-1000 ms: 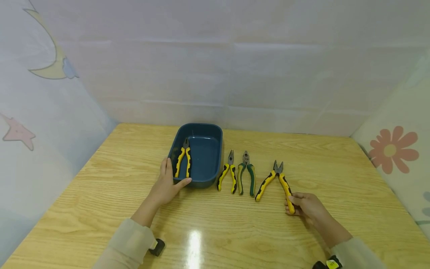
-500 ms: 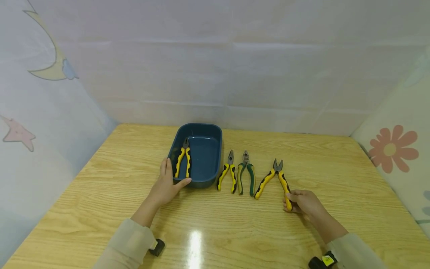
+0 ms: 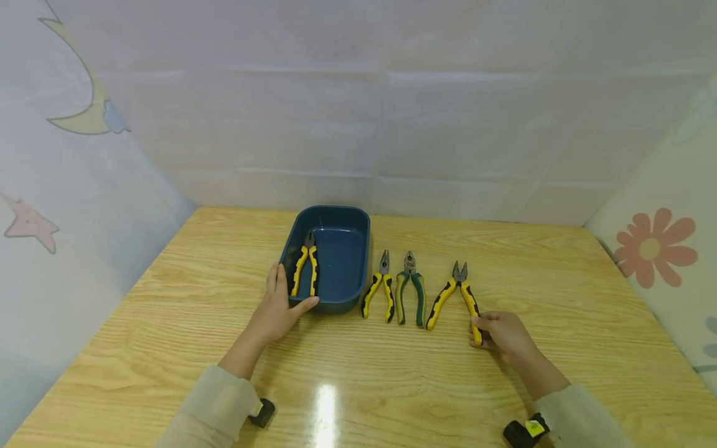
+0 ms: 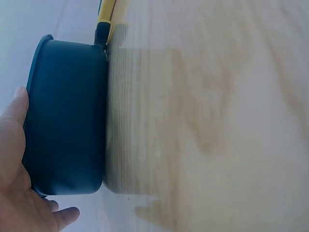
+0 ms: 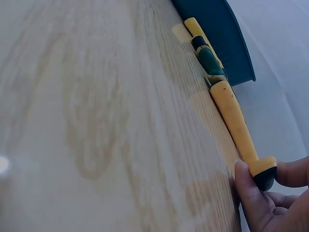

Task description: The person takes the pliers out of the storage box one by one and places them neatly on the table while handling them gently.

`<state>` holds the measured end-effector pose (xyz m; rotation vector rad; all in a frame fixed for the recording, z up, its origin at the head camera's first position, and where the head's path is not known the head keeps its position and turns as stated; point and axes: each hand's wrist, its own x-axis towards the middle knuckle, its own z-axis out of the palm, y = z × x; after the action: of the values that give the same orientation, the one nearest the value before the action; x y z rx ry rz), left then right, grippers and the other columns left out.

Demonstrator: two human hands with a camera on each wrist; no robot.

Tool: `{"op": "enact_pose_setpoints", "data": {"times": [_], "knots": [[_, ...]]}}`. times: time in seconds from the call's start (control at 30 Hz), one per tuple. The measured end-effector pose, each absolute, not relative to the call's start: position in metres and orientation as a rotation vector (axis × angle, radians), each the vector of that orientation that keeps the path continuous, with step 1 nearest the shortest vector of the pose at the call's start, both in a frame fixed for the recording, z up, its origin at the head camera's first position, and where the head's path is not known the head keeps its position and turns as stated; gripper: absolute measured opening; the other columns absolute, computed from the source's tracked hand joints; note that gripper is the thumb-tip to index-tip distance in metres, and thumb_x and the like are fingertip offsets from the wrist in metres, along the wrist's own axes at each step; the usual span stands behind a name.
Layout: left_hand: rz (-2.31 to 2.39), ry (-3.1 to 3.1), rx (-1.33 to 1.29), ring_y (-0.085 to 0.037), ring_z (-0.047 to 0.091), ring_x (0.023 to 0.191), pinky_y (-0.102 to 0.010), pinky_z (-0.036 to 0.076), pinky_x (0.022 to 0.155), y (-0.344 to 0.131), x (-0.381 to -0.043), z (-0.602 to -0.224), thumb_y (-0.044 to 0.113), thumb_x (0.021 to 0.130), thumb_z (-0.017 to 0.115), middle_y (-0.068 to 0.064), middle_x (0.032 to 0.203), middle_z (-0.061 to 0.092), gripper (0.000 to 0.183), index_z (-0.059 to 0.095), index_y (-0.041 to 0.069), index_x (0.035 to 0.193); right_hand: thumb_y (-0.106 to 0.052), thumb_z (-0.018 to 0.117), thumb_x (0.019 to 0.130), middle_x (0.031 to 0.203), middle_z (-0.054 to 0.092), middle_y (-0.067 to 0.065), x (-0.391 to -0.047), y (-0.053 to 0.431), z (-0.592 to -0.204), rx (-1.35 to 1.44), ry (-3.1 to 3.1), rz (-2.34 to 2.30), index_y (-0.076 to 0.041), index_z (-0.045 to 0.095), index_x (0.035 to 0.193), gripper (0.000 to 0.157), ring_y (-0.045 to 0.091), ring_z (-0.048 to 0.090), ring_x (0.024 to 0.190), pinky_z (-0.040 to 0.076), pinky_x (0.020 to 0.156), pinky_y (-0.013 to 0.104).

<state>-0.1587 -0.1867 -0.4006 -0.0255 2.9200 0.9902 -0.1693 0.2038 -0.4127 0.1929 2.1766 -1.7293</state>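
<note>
My left hand holds the near left corner of a dark blue plastic box, thumb along the near rim and fingers against the left side. Inside, yellow-and-black pliers lie along the left wall. My right hand pinches the right handle end of another yellow-and-black pair of pliers, its handles spread and jaws parted. The right wrist view shows thumb and fingers on the handle end. Between box and held pliers lie yellow-and-black long-nose pliers and green-handled pliers, side by side.
Everything stands on a wood-grain table. A pale cloth backdrop rises behind the table's far edge, with printed side panels at left and right. Dark wrist devices sit by both sleeves.
My right hand has moved slightly left and away from me, shifting the held pliers the same way while their handles have drawn a little closer together. The left hand and box stay put.
</note>
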Motion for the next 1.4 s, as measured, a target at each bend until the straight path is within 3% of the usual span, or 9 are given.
{"op": "enact_pose_setpoints", "data": {"times": [0.47,0.83,1.1,1.4], "knots": [[0.986,2.931,-0.011,-0.041,0.025,0.119,-0.050,0.036,0.084,-0.187,-0.158,-0.402,0.065,0.073,0.045,-0.009,0.141,-0.018,0.104,-0.013,0.007,0.137,-0.018,0.056,0.084,0.094,0.055,0.017,-0.172,0.206,-0.409,0.165,2.512,-1.364,0.013,0.057,0.099,0.035,0.015,0.054,0.071,0.049,0.061,0.029],[0.978,2.937,-0.010,-0.041,0.026,0.119,-0.051,0.036,0.084,-0.188,-0.158,-0.401,0.070,0.071,0.042,-0.009,0.141,-0.017,0.106,-0.014,0.007,0.137,-0.012,0.057,0.083,0.083,0.058,0.013,-0.175,0.204,-0.403,0.079,2.572,-1.248,0.012,0.060,0.088,0.025,0.017,0.056,0.069,0.049,0.058,0.031],[0.973,2.934,-0.017,-0.041,0.025,0.119,-0.051,0.034,0.085,-0.187,-0.159,-0.400,0.059,0.076,0.048,-0.010,0.141,-0.017,0.101,-0.013,0.007,0.137,-0.011,0.059,0.080,0.078,0.058,0.010,-0.174,0.203,-0.405,0.127,2.571,-1.269,0.011,0.059,0.087,0.023,0.016,0.057,0.064,0.049,0.058,0.030],[1.005,2.946,-0.024,-0.041,0.019,0.122,-0.052,0.030,0.089,-0.185,-0.160,-0.401,0.064,0.074,0.046,-0.011,0.141,-0.016,0.104,-0.013,0.006,0.136,-0.011,0.059,0.080,0.079,0.058,0.011,-0.174,0.203,-0.408,0.126,2.562,-1.294,0.012,0.056,0.090,0.025,0.015,0.056,0.064,0.049,0.058,0.030]]}}
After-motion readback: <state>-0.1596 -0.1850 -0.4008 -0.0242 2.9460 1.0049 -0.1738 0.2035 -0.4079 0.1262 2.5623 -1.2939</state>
